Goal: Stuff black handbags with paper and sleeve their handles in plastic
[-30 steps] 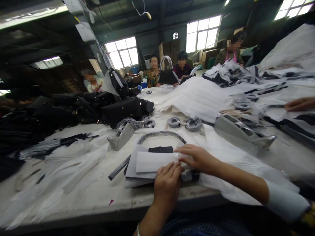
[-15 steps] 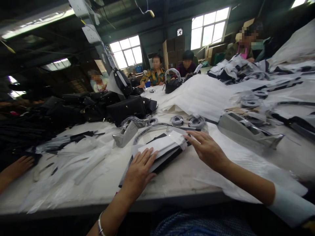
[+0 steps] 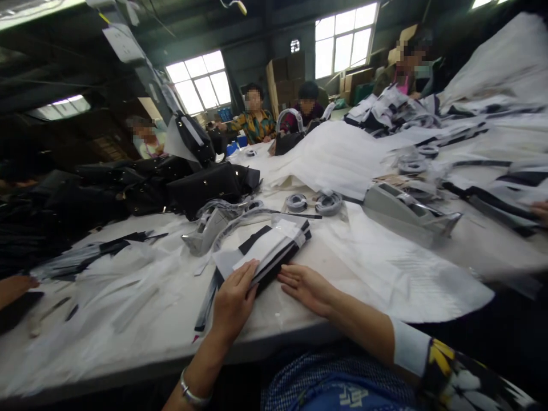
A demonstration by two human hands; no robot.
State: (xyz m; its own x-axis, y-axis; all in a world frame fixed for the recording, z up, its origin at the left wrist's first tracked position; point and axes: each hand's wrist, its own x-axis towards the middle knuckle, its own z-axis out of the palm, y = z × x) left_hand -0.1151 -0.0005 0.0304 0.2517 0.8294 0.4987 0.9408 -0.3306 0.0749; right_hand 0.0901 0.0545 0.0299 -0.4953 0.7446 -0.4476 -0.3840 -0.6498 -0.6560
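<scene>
A flat black bag (image 3: 274, 251) wrapped in white paper lies on the table in front of me, its plastic-wrapped handle (image 3: 240, 220) arching behind it. My left hand (image 3: 233, 299) lies flat on the paper at the bag's near left corner, fingers stretched out. My right hand (image 3: 306, 285) rests open on the table against the bag's near edge, fingers pointing left.
Two grey tape dispensers (image 3: 203, 231) (image 3: 402, 208) and tape rolls (image 3: 327, 202) stand behind the bag. Black bags (image 3: 205, 185) pile up at the left, white paper sheets (image 3: 342, 154) to the right. Several people sit at the far side; another person's hand (image 3: 15, 285) shows at the left edge.
The bag has been turned and pulled closer. My right hand came off its far end and down to its near edge; my left hand stayed on the paper.
</scene>
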